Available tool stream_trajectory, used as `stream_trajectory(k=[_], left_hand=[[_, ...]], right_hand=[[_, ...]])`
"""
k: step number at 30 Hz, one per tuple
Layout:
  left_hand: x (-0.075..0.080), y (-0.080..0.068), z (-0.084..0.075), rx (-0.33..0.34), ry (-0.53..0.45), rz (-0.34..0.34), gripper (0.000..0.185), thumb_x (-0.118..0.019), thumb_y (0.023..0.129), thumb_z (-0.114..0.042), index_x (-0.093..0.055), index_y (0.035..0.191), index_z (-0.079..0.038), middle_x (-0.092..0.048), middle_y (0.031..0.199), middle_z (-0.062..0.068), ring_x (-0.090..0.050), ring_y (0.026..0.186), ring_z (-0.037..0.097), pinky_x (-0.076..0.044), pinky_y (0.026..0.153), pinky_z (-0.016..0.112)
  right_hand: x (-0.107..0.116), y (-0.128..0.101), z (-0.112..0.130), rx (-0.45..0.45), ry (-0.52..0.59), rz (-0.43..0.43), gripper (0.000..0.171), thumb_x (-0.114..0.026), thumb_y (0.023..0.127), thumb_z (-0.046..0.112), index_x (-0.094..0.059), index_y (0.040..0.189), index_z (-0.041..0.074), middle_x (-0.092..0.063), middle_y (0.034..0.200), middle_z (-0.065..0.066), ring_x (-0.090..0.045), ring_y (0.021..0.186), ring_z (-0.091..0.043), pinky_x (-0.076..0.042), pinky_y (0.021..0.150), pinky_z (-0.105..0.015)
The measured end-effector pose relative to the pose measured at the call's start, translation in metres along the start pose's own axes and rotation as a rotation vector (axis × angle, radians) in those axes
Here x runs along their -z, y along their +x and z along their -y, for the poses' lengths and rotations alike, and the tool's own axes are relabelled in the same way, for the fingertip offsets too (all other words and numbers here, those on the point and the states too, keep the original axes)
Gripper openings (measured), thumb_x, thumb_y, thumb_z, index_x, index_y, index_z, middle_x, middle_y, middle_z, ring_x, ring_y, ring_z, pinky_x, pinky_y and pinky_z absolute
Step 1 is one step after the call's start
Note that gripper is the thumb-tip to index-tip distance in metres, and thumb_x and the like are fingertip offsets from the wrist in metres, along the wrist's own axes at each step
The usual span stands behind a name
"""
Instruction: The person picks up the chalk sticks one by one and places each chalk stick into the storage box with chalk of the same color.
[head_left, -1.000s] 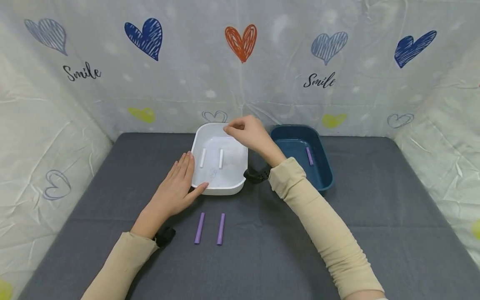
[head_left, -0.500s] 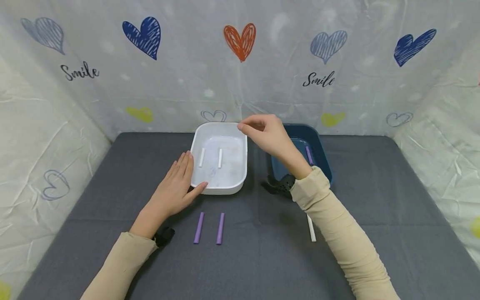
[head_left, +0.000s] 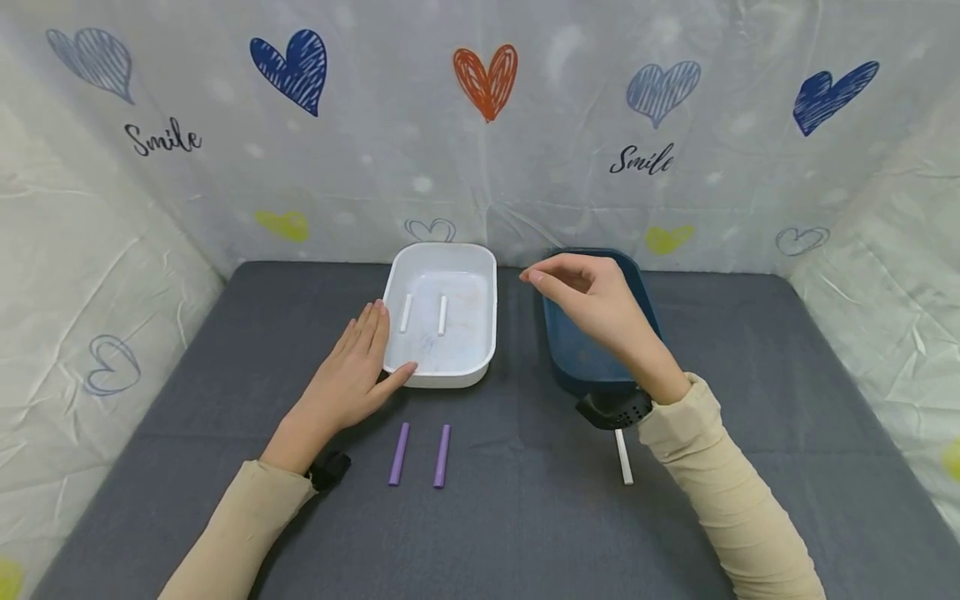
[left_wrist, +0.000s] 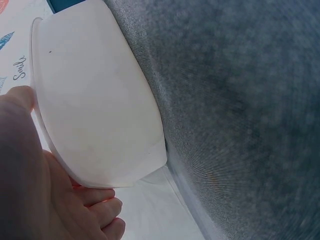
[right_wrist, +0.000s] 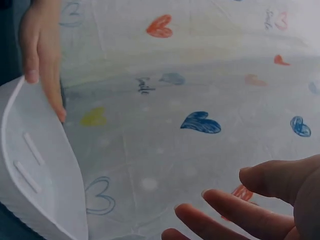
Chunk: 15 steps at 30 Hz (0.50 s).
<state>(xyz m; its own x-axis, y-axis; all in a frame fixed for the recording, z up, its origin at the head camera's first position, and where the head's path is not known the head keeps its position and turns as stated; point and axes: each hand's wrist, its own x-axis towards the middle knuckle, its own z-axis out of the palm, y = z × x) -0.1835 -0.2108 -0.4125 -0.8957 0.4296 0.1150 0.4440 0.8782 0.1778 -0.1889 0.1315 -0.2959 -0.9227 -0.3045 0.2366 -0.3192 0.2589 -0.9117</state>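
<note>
My left hand (head_left: 352, 375) lies flat against the near left corner of the white tray (head_left: 468, 333), fingers straight along its side and thumb on the front wall; the left wrist view shows this hand (left_wrist: 30, 190) against the tray's wall (left_wrist: 95, 115). Two white sticks (head_left: 406, 312) (head_left: 442, 315) lie side by side in that tray. My right hand (head_left: 588, 300) hovers over the blue tray (head_left: 573, 362), fingers loosely bent and holding nothing; the right wrist view shows its fingers (right_wrist: 240, 210) spread and empty.
Two purple sticks (head_left: 399, 454) (head_left: 442, 456) lie parallel on the grey tabletop (head_left: 525, 517) in front of the white tray. A white stick (head_left: 624, 458) lies by my right wrist. A heart-printed sheet (head_left: 480, 150) walls the back and sides.
My right hand moved right, from above the white tray's far rim to above the blue tray, hiding the purple stick inside it. The left hand stayed still.
</note>
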Motion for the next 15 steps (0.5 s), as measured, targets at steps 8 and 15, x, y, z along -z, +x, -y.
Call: stream_trajectory(k=[8,15], left_hand=[[-0.001,-0.001,0.001,0.008,-0.006,0.004,0.091,-0.042,0.103,-0.054,-0.001,0.155,0.009,0.001,0.163,0.026,-0.001,0.151,0.036,-0.009,0.120,0.052],[0.000,-0.001,0.001,0.007,-0.008,0.013,0.091,-0.041,0.103,-0.053,0.000,0.155,0.009,0.001,0.163,0.025,-0.001,0.151,0.036,-0.009,0.120,0.053]], right_hand=[[0.018,-0.025,-0.006,-0.026,-0.003,-0.009,0.027,-0.065,0.098,0.036,-0.074,0.114,0.017,-0.070,0.117,0.002,-0.061,0.115,-0.011,-0.047,0.100,-0.037],[0.033,-0.052,-0.011,-0.043,-0.053,-0.029,0.026,-0.063,0.099,0.034,-0.073,0.116,0.018,-0.069,0.120,0.001,-0.058,0.119,-0.010,-0.046,0.102,-0.036]])
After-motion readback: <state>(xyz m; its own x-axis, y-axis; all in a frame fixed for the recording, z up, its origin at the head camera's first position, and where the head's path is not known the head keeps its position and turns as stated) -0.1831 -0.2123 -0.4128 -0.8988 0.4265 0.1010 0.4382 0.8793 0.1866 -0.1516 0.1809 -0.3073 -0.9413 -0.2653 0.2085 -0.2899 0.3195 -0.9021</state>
